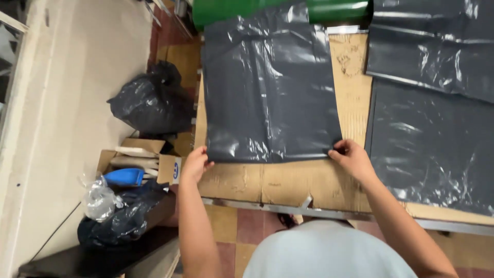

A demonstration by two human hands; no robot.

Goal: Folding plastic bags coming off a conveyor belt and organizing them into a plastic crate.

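Where seen from the head camera, both hands set at the near edge of a dark grey plastic bag (270,87) spread flat on the cardboard-covered desk (288,183). Left hand (195,163) at the bag's near left corner, fingers (203,153) curled onto the edge; grip on the film probable, not fully visible. Right hand (351,157) at the near right corner, fingers (335,153) closed in a pinch on the plastic. Bag stretched between the two hands, running away from the fingers toward a green cylinder (280,10) at the far edge, its far end overlapping that cylinder. Surface wrinkled and glossy.

Right of the right-hand fingers, just beside: a second dark grey sheet (432,149) lying flat on the desk. Beyond that, farther off: a third dark sheet (432,44), creased. Left of the left-hand fingers, below desk level on the floor: a full black refuse sack (152,103), an open cardboard box (136,154) with a blue object (124,176) inside, and crumpled clear plastic (98,198) near it.
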